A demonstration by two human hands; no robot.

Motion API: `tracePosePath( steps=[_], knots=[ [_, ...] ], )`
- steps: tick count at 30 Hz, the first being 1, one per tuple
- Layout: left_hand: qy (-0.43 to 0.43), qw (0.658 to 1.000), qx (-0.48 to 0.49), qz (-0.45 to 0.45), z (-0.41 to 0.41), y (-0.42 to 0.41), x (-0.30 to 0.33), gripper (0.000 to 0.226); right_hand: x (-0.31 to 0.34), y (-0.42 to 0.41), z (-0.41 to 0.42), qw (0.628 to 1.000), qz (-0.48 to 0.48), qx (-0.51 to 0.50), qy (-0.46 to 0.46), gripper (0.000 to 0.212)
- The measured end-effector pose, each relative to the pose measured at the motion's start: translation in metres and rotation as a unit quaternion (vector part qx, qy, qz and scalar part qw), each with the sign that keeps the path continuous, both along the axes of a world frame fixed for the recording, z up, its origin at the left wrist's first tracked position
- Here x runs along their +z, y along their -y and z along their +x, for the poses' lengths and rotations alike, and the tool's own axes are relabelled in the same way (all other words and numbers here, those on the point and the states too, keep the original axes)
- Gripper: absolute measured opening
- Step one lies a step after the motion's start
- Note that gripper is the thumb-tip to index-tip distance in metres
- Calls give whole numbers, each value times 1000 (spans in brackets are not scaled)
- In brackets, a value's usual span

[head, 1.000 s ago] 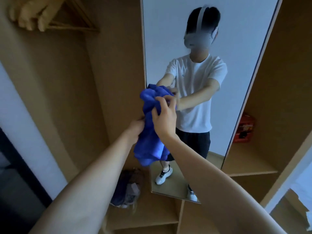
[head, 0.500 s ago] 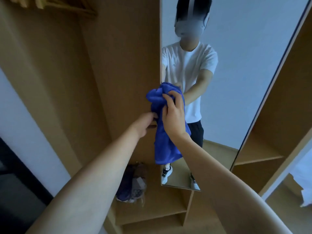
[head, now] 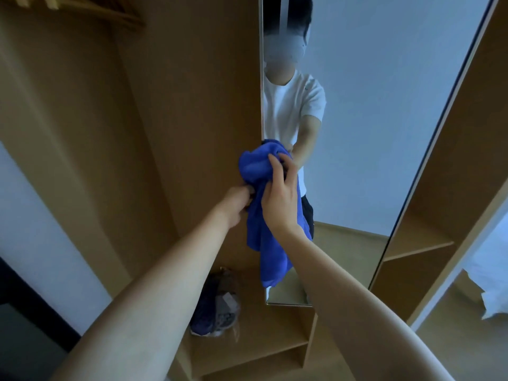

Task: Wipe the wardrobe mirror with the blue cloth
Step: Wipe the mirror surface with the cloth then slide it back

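Shifted right since the earlier frame: tall wardrobe mirror (head: 384, 119). Head view: bunched blue microfibre cloth (head: 255, 166) at the mirror's left edge; right hand (head: 279, 204) fingers curled gripping it, left hand (head: 233, 202) pinching below. Risk: hanging tail slipping loose or bunch wiping unevenly.

This is a bedroom in a home. An open wooden wardrobe (head: 170, 111) carries a tall mirror (head: 371, 119), with wooden hangers (head: 90, 9) above, bagged shoes (head: 217, 306) on its low shelf (head: 264, 336), and white bedding (head: 492, 287) at right.
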State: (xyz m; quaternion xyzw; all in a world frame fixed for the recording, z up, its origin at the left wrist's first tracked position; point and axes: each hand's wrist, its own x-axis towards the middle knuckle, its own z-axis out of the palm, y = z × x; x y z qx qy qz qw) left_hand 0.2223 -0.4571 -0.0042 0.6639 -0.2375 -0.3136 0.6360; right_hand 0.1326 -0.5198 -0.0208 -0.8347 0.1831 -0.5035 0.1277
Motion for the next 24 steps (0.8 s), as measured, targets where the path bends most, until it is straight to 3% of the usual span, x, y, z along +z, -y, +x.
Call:
tracePosePath(
  steps=[2, 6, 13, 19, 24],
  knots=[
    [-18, 1000, 22, -4, 0, 3, -2, 19, -26, 2, -2, 999, -4, -10, -43, 43],
    [-28, 999, 11, -21, -1, 0, -1, 20, -80, 13, -9, 990, -67, -14, -120, 73],
    [-22, 999, -21, -20, 0, -2, -5, 27, -20, 5, 1, 998, -34, -6, -55, 69],
    [-13, 1000, 6, -9, -2, -1, -7, 21, -65, 9, -8, 989, -78, -10, -123, 61],
    [-5, 998, -51, -27, -1, -5, -5, 62, -88, 18, -22, 978, -92, 11, -187, 63]
  ],
)
